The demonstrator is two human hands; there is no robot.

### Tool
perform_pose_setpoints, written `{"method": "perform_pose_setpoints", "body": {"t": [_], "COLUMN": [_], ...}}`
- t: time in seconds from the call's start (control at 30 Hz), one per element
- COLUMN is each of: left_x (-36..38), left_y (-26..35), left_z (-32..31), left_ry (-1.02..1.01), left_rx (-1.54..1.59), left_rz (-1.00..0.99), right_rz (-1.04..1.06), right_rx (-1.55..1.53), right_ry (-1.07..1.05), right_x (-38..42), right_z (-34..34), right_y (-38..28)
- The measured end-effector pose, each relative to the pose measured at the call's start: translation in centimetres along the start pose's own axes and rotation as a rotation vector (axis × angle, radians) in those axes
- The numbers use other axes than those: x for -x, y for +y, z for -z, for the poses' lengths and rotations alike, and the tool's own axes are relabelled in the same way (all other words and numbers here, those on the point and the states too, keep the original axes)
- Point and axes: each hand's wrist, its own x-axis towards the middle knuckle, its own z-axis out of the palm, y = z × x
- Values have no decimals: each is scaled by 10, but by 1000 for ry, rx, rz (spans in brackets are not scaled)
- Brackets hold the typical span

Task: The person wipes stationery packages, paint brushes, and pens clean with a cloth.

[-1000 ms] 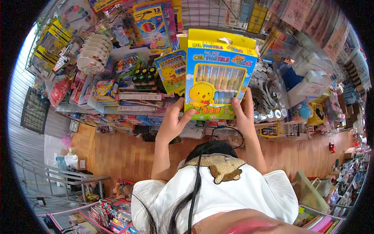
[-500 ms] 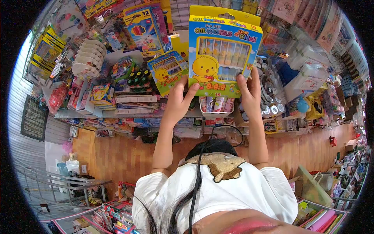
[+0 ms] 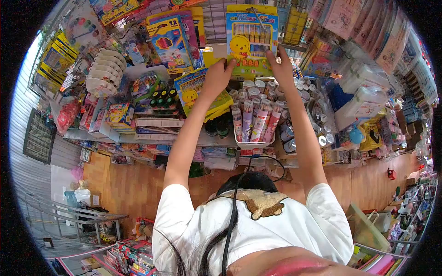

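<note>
Both arms reach far forward to a blue and yellow box of oil pastels (image 3: 240, 46) with a chick on its front. It stands upright against the wire rack, and a thin metal hook shows at its top flap. My left hand (image 3: 217, 77) grips the lower left edge, thumb on the front. On the lower right edge my right hand (image 3: 282, 69) closes the same way; its fingers behind the box are partly hidden. A similar chick pastel box (image 3: 189, 95) leans below my left hand. Beneath the held box stands a white bin (image 3: 254, 145) of printed tubes.
Hanging colored pencil packs (image 3: 172, 46) are left of the box on the wire rack (image 3: 215, 23). Capped jars (image 3: 317, 117) crowd the shelf at right. White palettes (image 3: 105, 71) hang at left. Wooden floor (image 3: 142, 181) lies below the shelf.
Both hands have carried the pastel box forward, away from me, up to the wire rack and its hook. The tubes in the bin beneath are now uncovered.
</note>
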Motion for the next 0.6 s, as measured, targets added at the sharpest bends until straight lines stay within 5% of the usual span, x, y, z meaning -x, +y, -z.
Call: {"method": "perform_pose_setpoints", "body": {"t": [0.17,0.37,0.5,0.6], "left_x": [-14,49,79,81], "left_y": [-29,-68,-114,-132], "left_z": [-9,17,12,14], "left_ry": [267,520,488,154], "left_rx": [-55,-198,-374,-263], "left_rz": [-144,47,371,497], "right_rz": [-20,-91,137,-12], "right_rx": [73,254,415,161], "right_ry": [32,32,232,155], "right_x": [-33,-68,-64,-15], "right_z": [-19,-34,-44,-36], "right_y": [20,72,97,55]}}
